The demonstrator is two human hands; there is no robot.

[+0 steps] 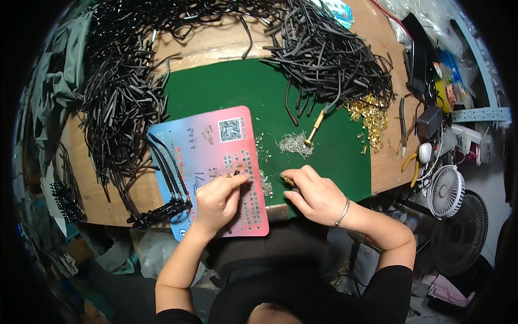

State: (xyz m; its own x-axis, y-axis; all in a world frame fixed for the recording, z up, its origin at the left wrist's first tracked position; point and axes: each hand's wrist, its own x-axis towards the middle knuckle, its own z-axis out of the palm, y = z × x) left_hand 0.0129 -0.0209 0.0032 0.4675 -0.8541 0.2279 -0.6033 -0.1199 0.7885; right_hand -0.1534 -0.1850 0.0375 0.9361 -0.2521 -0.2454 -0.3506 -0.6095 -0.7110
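Over the pink and blue printed mat (pixel 216 146), my left hand (pixel 217 202) is closed in a pinch on a small gold-coloured piece (pixel 234 174). Just right of that mat, my right hand (pixel 318 198) grips a short brass-coloured piece (pixel 289 182) between thumb and fingers; most of it is hidden. Small silver bits (pixel 266 183) lie between my hands, and a larger heap of silver bits (pixel 295 144) sits farther off. A slim brass-coloured tool (pixel 318 125) rests with its near end by that heap. Several black cords (pixel 170 167) lie beside my left hand, with a dark bundle at their near ends.
A green mat (pixel 216 81) covers the wooden table (pixel 388 167). Piles of black cords (pixel 334 59) stand at the back right and left. Gold-coloured parts (pixel 372 116) lie at the right, near pliers (pixel 402 127), yellow-handled pliers (pixel 411 164) and a white fan (pixel 445 191).
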